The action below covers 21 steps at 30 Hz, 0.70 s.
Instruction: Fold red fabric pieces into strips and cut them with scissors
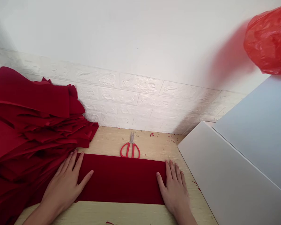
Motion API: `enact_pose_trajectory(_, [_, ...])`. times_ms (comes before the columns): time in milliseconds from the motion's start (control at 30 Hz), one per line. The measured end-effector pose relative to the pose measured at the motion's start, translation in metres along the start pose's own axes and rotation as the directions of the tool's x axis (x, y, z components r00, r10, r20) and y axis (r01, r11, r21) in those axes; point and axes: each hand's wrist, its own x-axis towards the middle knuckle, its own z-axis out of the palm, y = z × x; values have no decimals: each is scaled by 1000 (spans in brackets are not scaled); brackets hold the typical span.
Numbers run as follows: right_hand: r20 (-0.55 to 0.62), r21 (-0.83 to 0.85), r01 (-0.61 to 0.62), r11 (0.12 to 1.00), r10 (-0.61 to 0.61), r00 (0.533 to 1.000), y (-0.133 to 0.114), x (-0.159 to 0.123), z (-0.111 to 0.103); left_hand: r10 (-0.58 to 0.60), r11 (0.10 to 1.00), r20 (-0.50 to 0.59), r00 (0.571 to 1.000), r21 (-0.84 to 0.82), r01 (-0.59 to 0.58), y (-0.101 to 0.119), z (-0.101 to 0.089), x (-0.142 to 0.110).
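A dark red strip of fabric (121, 179) lies flat across the wooden table in front of me. My left hand (66, 179) rests on its left part, fingers stretched out and the thumb apart. On the strip's right end lies my right hand (174, 186), also flat, with its thumb and fingertips on the cloth. Just beyond the strip's far edge is a pair of scissors (132, 147) with red handles, blades pointing toward the wall; neither hand touches it. The strip meets a large heap of the same red fabric (37, 118) beside my left hand.
A white box-like piece (224, 168) stands along the right side. Above it hangs a red plastic bag (269, 40). A white brick-patterned wall (140, 97) closes off the back of the table (112, 214). Small red scraps (152, 135) are scattered about.
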Motion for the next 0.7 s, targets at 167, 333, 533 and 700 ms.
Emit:
enact_pose_trajectory(167, [22, 8, -17, 1000, 16, 1000, -2, 0, -3, -16, 1000, 35, 999, 20, 15, 4, -6, 2])
enact_pose_trajectory(333, [8, 14, -3, 1000, 3, 1000, 1, 0, 0, -24, 999, 22, 999, 27, 23, 2, -3, 2])
enact_pose_trajectory(533, [-60, 40, -3, 999, 5, 998, 5, 3, 8, -17, 999, 1, 1000, 46, 17, 0, 1, -1])
enact_pose_trajectory(700, [-87, 44, -1, 999, 5, 996, 6, 4, 12, 7, 999, -36, 999, 33, -6, -4, 7, -3])
